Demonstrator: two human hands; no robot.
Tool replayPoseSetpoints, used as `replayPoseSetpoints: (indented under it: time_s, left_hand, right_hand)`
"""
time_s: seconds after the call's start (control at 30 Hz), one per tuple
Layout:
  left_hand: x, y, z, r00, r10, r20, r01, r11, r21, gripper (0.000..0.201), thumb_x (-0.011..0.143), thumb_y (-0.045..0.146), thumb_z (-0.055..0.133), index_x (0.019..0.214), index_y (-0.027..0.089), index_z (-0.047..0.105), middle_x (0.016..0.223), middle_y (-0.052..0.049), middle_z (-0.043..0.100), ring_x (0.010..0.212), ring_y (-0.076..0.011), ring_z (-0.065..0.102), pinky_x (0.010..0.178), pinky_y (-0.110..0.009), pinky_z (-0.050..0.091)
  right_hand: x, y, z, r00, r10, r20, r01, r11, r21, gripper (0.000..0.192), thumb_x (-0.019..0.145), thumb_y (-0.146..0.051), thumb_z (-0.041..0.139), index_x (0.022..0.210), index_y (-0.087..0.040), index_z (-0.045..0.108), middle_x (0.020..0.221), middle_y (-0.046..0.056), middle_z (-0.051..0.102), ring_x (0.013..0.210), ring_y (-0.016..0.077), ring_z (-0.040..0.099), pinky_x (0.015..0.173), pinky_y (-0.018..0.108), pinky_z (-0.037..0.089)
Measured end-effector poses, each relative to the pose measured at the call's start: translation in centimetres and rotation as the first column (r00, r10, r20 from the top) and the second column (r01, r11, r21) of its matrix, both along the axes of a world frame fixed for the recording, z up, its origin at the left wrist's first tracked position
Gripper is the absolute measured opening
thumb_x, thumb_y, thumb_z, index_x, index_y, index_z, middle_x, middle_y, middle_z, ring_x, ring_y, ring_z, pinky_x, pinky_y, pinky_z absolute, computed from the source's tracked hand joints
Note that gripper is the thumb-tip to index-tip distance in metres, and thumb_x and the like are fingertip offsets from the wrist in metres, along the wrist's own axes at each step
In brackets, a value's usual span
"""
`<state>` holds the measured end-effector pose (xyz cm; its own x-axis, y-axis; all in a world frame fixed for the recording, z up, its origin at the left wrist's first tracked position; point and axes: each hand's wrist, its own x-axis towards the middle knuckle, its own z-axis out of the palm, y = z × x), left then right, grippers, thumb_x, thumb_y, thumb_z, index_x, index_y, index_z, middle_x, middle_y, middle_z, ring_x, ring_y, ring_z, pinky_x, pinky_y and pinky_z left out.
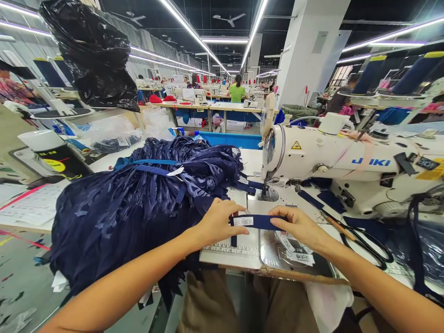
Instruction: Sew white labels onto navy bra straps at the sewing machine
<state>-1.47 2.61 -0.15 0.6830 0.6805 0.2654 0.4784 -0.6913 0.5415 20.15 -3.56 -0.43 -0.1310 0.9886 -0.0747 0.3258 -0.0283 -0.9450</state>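
Long light strips (pixel 189 28) are glowing along a dark ceiling, where a fan (pixel 229 19) is hanging. A white pillar (pixel 308 48) is standing on the right. Rows of tables (pixel 222 107) are stretching to the far end, with a person in a green top (pixel 237 92) sitting there. A grey floor (pixel 21 273) is showing at lower left.

White sewing table (pixel 253 162): navy fabric heap (pixel 138 203) (left), scissors (pixel 360 238), sewing machine (pixel 347 162)

Long ceiling strip lights (pixel 194 32) flood the hall brightly and evenly, leaving only soft shadows. The black plastic bag (pixel 93 55) shows glare. Wide-angle distortion bends the edges; the distant workers are slightly soft.
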Motion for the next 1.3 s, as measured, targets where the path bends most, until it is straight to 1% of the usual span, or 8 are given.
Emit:
replayPoseSetpoints:
  time_s: [0.1, 0.33, 0.67, 0.87, 0.97, 1.07, 1.23, 1.3]
  left_hand:
    - [0.2, -0.1, 0.3, 0.998, 0.026, 0.063, -0.014, 0.983, -0.182, 0.019, 0.065, 0.034, 0.064, 0.078, 0.021, 0.067, 0.069, -0.001, 0.063, 0.067, -0.0153, 0.051, 0.069, -0.026, 0.032]
    - [0.7, 0.1, 0.7, 0.996, -0.022, 0.084, 0.059, 0.882, -0.468, 0.016, 0.066, 0.027, 0.058, 0.066, 0.013, 0.066, 0.058, 0.001, 0.058, 0.058, -0.0113, 0.047, 0.058, -0.021, 0.033]
    - [0.9, 1.0, 1.4, 0.993, -0.06, 0.098, 0.11, 0.746, -0.657, 0.015, 0.063, 0.026, 0.06, 0.06, 0.012, 0.066, 0.05, 0.004, 0.047, 0.05, -0.0071, 0.035, 0.048, -0.02, 0.025]
    - [2.5, 2.2, 1.1, 0.993, -0.06, 0.098, 0.109, 0.756, -0.646, 0.014, 0.062, 0.025, 0.059, 0.057, 0.012, 0.062, 0.047, 0.005, 0.042, 0.047, -0.0063, 0.032, 0.047, -0.021, 0.023]
    - [3.9, 3.2, 0.7, 0.987, -0.036, 0.156, 0.133, 0.723, -0.677, 0.016, 0.061, 0.025, 0.06, 0.051, 0.013, 0.057, 0.046, 0.005, 0.04, 0.045, -0.0056, 0.031, 0.046, -0.021, 0.021]
    - [5.6, 3.8, -0.3, 0.966, 0.064, 0.249, 0.159, 0.613, -0.774, 0.016, 0.056, 0.027, 0.064, 0.052, 0.013, 0.056, 0.046, 0.004, 0.044, 0.044, -0.0055, 0.034, 0.046, -0.02, 0.022]
    - [8.5, 2.8, -2.2, 0.922, 0.263, 0.285, 0.19, 0.333, -0.923, 0.025, 0.046, 0.03, 0.07, 0.052, 0.014, 0.052, 0.045, 0.005, 0.046, 0.041, -0.005, 0.037, 0.044, -0.019, 0.023]
    - [9.5, 2.2, -2.5, 0.916, 0.295, 0.273, 0.194, 0.27, -0.943, 0.026, 0.044, 0.03, 0.069, 0.052, 0.014, 0.051, 0.043, 0.005, 0.046, 0.039, -0.005, 0.036, 0.042, -0.019, 0.023]
  right_hand:
    - [0.0, 0.0, 0.0, 0.998, -0.023, 0.051, 0.021, 0.999, 0.04, 0.028, 0.066, -0.043, 0.056, 0.075, -0.017, 0.06, 0.061, -0.003, 0.051, 0.048, 0.0082, 0.037, 0.047, 0.023, 0.03]
    - [-0.2, -0.3, 0.0, 0.982, -0.047, 0.184, 0.014, 0.984, 0.175, 0.024, 0.073, -0.04, 0.05, 0.077, -0.019, 0.061, 0.073, 0.001, 0.06, 0.069, 0.0164, 0.051, 0.063, 0.028, 0.038]
    - [0.3, -0.3, 0.1, 0.953, -0.043, 0.3, -0.047, 0.957, 0.287, 0.02, 0.079, -0.036, 0.046, 0.082, -0.021, 0.059, 0.083, 0.003, 0.062, 0.077, 0.0189, 0.055, 0.07, 0.03, 0.041]
    - [1.3, 0.7, -1.0, 0.939, -0.059, 0.338, -0.032, 0.966, 0.258, 0.019, 0.079, -0.035, 0.045, 0.082, -0.021, 0.059, 0.08, 0.002, 0.062, 0.073, 0.0176, 0.055, 0.066, 0.029, 0.04]
    - [2.3, 1.7, -1.6, 0.937, -0.089, 0.338, 0.0, 0.967, 0.254, 0.02, 0.079, -0.034, 0.045, 0.083, -0.02, 0.058, 0.082, 0.002, 0.062, 0.076, 0.0179, 0.055, 0.069, 0.029, 0.04]
    - [3.8, 2.6, -1.8, 0.94, -0.112, 0.323, 0.026, 0.966, 0.259, 0.02, 0.078, -0.034, 0.046, 0.082, -0.019, 0.058, 0.08, 0.002, 0.062, 0.075, 0.0179, 0.054, 0.069, 0.029, 0.039]
    - [6.8, 2.5, -1.4, 0.951, -0.055, 0.304, -0.001, 0.984, 0.181, 0.022, 0.076, -0.038, 0.05, 0.076, -0.02, 0.061, 0.072, 0.001, 0.06, 0.066, 0.0157, 0.052, 0.061, 0.027, 0.038]
    - [7.9, 2.1, -1.0, 0.957, -0.033, 0.287, -0.01, 0.989, 0.15, 0.024, 0.075, -0.041, 0.051, 0.075, -0.02, 0.062, 0.074, 0.001, 0.061, 0.068, 0.016, 0.052, 0.062, 0.027, 0.039]
